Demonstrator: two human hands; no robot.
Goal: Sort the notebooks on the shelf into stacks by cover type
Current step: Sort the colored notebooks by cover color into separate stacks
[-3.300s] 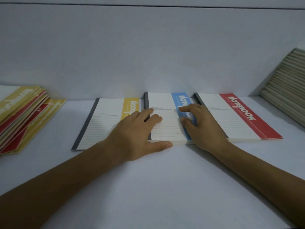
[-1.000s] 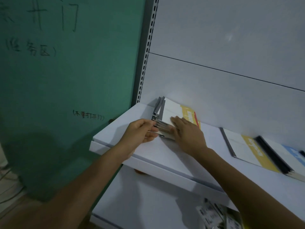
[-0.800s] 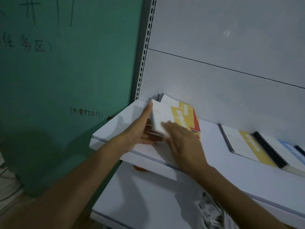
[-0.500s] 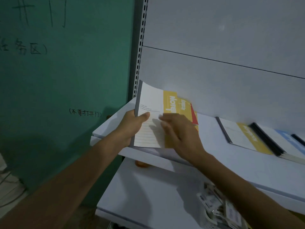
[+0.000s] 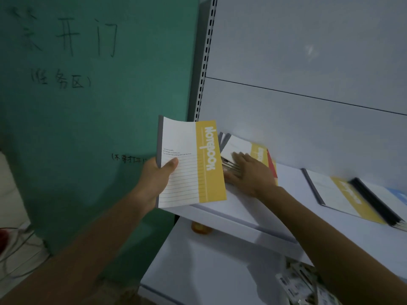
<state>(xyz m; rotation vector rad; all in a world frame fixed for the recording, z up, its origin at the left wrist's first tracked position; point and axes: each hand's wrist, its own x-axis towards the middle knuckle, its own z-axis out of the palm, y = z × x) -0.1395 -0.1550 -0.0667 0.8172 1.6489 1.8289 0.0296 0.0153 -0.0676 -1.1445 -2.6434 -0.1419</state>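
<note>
Two things lie at right of frame, a yellow-banded notebook (image 5: 343,194) and a blue-topped stack (image 5: 394,200) beside it, well apart from the mixed stack (image 5: 244,146) at centre, where the right hand (image 5: 248,172) presses flat. The left hand (image 5: 154,181) grips a yellow notebook (image 5: 189,164) by its spine, hiding the corner of the white shelf (image 5: 293,175). A green wall (image 5: 88,117) with handwriting fills the left.

Bare shelf (image 5: 290,186) right of the right hand (image 5: 248,172), bounded by a flat yellow notebook (image 5: 343,194); back panel (image 5: 308,128) close beyond; raised notebook (image 5: 189,161) just left.
</note>
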